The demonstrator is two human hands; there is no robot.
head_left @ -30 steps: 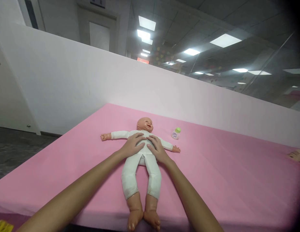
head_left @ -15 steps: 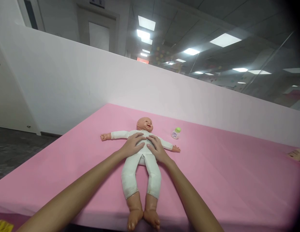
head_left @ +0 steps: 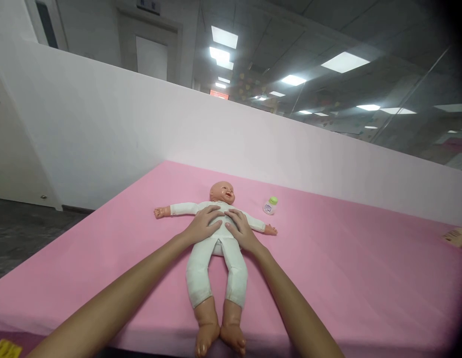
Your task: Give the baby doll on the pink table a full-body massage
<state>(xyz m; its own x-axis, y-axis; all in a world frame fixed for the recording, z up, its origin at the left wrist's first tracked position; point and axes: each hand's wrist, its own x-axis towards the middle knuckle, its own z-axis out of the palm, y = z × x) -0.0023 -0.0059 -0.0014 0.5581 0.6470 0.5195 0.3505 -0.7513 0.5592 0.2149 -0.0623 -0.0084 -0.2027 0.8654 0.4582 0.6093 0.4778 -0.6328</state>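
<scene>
A baby doll (head_left: 227,271) with a white cloth body lies on its back, head away from me and feet toward me, arms spread. My left hand (head_left: 203,223) rests flat on the left side of its chest, fingers stretched out. On the right side of the chest lies my right hand (head_left: 240,228), also open, its fingers extended toward the middle. The hands are apart, with a strip of white cloth showing between them. A small clear bottle (head_left: 269,207) with a green cap stands to the right of the doll's head.
The doll lies on a table with a pink cover (head_left: 328,278). A white partition wall (head_left: 253,139) borders its far side. A tan object (head_left: 456,237) sits at the far right edge, and something yellow (head_left: 6,349) shows at the bottom left.
</scene>
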